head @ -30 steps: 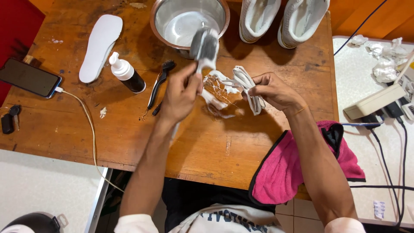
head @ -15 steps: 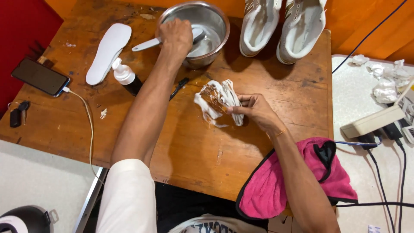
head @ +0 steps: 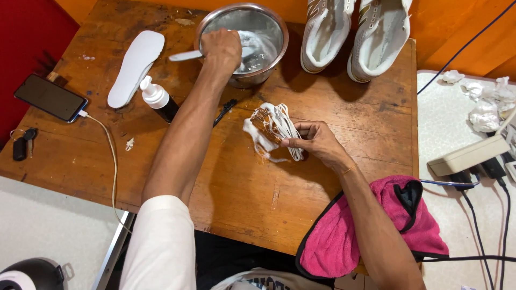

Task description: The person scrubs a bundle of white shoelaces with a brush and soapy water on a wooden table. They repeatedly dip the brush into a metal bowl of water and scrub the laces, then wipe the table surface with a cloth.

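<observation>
My left hand [head: 221, 51] is closed around a white-handled brush [head: 185, 55] and reaches into the metal bowl [head: 269, 67] at the back of the wooden table [head: 236, 188]; the brush head is hidden in the bowl. My right hand [head: 317, 142] pinches a bundle of white shoelaces [head: 277, 126] lying soapy on the table, with foam smeared beside it. A pair of white sneakers [head: 355, 32] stands behind, to the right of the bowl.
A white insole [head: 135, 67] and a pump bottle [head: 158, 99] lie left of the bowl. A phone [head: 50, 98] on a charging cable and keys [head: 21, 145] sit at the left edge. A pink cloth [head: 376, 225] hangs off the near right corner. A power strip [head: 467, 156] is at right.
My left hand lifted the brush off the laces and carried it back into the bowl. My right hand kept holding the lace bundle on the table.
</observation>
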